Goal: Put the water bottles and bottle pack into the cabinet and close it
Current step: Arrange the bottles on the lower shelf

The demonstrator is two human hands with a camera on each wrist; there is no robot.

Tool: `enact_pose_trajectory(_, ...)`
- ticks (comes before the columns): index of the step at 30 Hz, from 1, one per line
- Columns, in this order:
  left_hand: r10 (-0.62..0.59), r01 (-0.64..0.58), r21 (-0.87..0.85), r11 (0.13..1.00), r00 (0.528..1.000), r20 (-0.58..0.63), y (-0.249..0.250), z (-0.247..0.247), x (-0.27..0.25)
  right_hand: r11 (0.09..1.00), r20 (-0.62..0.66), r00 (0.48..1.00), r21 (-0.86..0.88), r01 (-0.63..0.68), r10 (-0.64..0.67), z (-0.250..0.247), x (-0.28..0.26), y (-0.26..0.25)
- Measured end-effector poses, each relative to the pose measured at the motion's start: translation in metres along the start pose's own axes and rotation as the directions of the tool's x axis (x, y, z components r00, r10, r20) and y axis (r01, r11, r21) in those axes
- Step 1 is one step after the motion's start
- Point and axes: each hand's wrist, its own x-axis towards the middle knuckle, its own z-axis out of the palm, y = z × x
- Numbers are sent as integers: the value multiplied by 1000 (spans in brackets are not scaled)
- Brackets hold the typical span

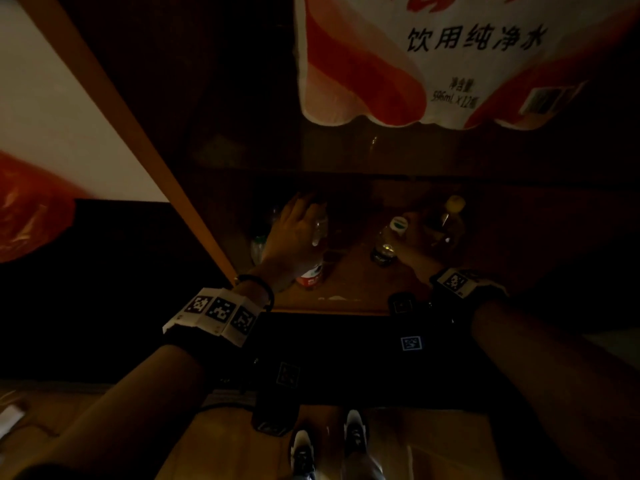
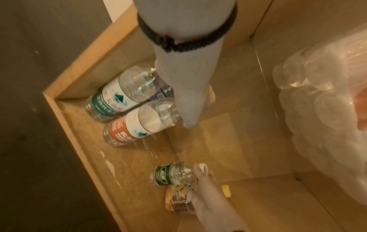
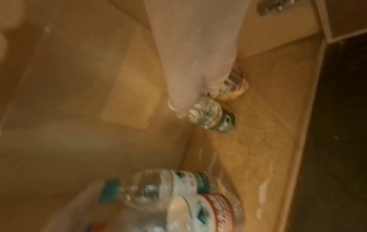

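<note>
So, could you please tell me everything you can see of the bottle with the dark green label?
The bottle with the dark green label is small, clear ribbed plastic with a white cap and seems to hold clear liquid. It stands upright on the cabinet floor near the front edge, close beside an amber yellow-capped bottle; whether they touch is unclear. The right hand grips its neck and cap from above.

**Bottles on the cabinet floor**

The wooden cabinet floor [image 2: 208, 141] carries a green-label bottle [image 2: 113, 100] far left beside a red-label bottle [image 2: 127, 130]; to the right stand a dark-green-label bottle [image 2: 168, 174] and a yellow-capped bottle [image 1: 446, 223].
</note>
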Motion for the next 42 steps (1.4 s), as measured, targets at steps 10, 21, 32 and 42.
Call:
enact_pose_trajectory(10,-22,22,-22,1000,1000,18,-6,4,-5,975,96,971,-30,222,-218,35,-28,6)
enact_pose_trajectory(21,-2,1,8,1000,993,115,-12,-1,-15,976,233,950,116,184,-207,80,-42,-19)
enact_pose_trajectory(32,78,-80,-54,995,996,-42,21,1,5,997,302,951,-54,-50,64,13,-30,0)
enact_pose_trajectory(42,149,-148,-21,989,980,129,64,16,25,940,127,969,245,-239,213,-84,-2,10)
